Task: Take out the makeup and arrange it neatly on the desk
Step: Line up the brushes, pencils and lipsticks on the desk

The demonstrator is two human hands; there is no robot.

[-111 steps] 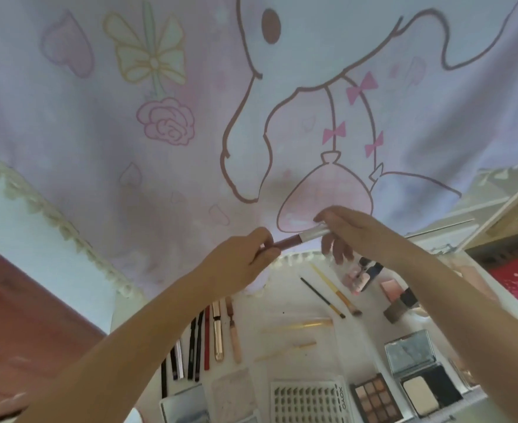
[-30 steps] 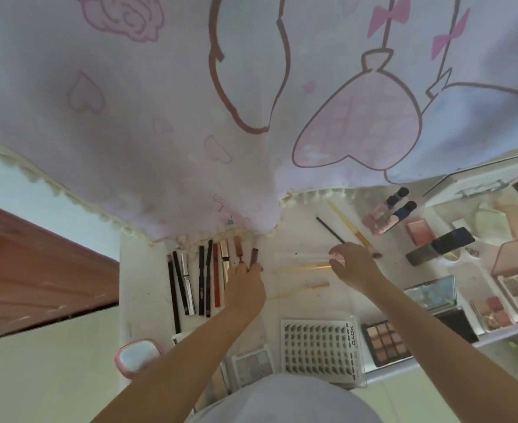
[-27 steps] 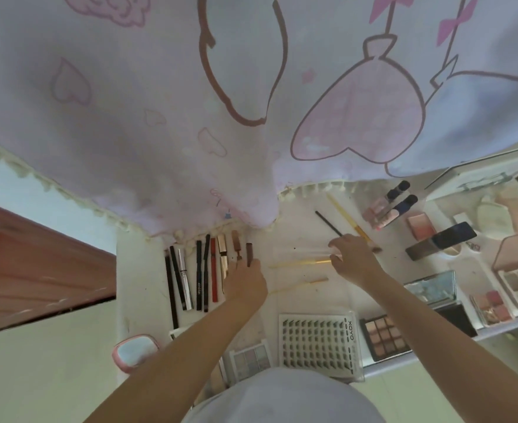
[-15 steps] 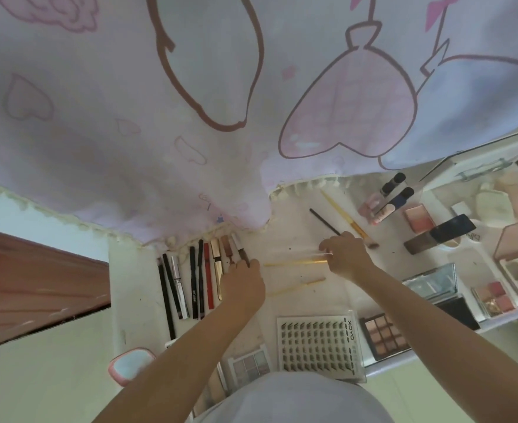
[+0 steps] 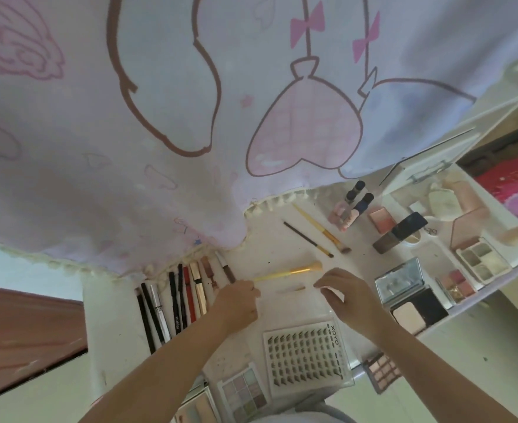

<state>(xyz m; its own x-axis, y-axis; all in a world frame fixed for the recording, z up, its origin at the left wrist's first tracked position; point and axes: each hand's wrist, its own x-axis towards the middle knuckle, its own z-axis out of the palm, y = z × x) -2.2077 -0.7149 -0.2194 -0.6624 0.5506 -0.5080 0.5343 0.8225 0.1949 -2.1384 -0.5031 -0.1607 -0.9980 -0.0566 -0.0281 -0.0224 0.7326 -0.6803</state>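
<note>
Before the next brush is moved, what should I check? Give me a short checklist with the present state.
1. Left hand grips yellow brush handle: cannot tell, fingertips hidden.
2. Right hand free: ok, fingers relaxed, holding nothing.
3. Pencil row lies parallel: ok.
4. Small brush aligned with the yellow one: ok, roughly parallel.
5. Two brushes further back aligned with these: not ok, diagonal.
6. Desk space beside row: ok.

Yellow brush point(image 5: 288, 273) flat on desk point(image 5: 114, 325)
</note>
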